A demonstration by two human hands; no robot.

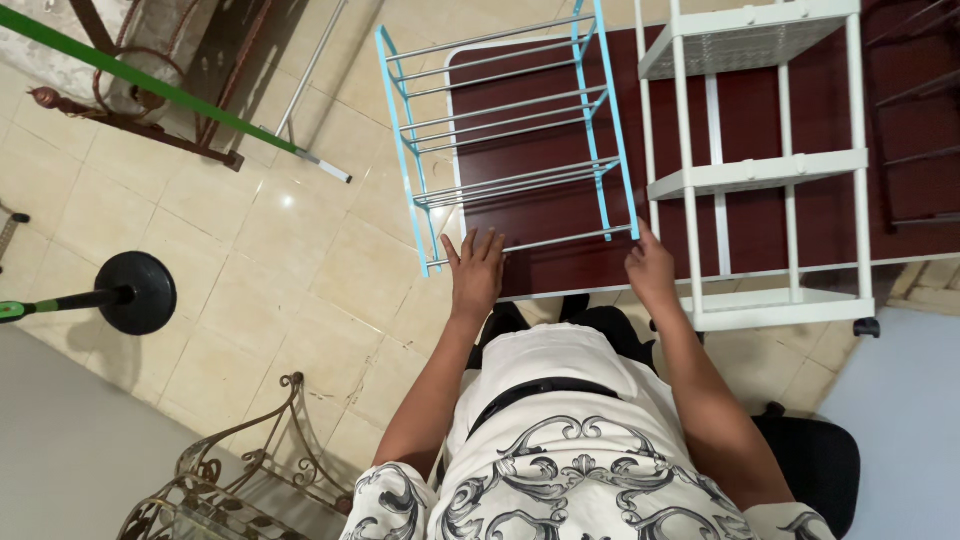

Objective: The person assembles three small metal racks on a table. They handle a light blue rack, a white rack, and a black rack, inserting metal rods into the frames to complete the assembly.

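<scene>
A light blue metal rack [510,120] with several tiers of thin silver rails lies on a dark red tabletop [560,215]. My left hand [476,272] rests flat at the rack's near rail, beside its left corner, fingers spread and holding nothing. My right hand [648,272] is closed around the rack's near right corner post; its fingertips are hidden behind the post. Both of my forearms reach forward from my patterned white shirt.
A white shelving unit on casters [765,175] stands right of the blue rack, close to my right hand. On the tiled floor to the left are a black round stand base [137,292], a green pole [150,85] and ornate metal furniture [250,470].
</scene>
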